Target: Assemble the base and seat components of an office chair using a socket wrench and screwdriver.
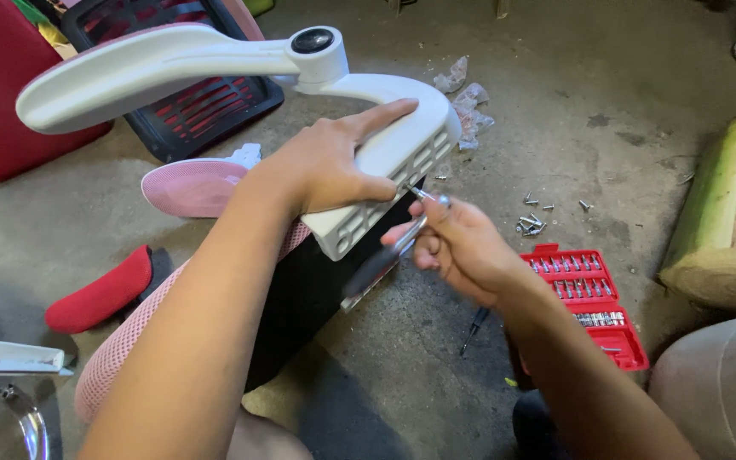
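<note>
My left hand (334, 166) presses down on the ribbed end of a white plastic chair armrest bracket (215, 68), holding it against a black and pink mesh chair seat (300, 290). My right hand (457, 247) grips a screwdriver (385, 260) with a dark handle, its metal tip pointing up at the bracket's ribbed end. The hand is slightly blurred.
A red bit-set case (594, 302) lies open on the concrete floor to the right, with loose screws (531, 223) above it and another small screwdriver (473, 328) beside it. A pink armrest pad (193, 186), a red cushion (100, 294), a black mesh panel (198, 102) and crumpled plastic bags (466, 102) lie around.
</note>
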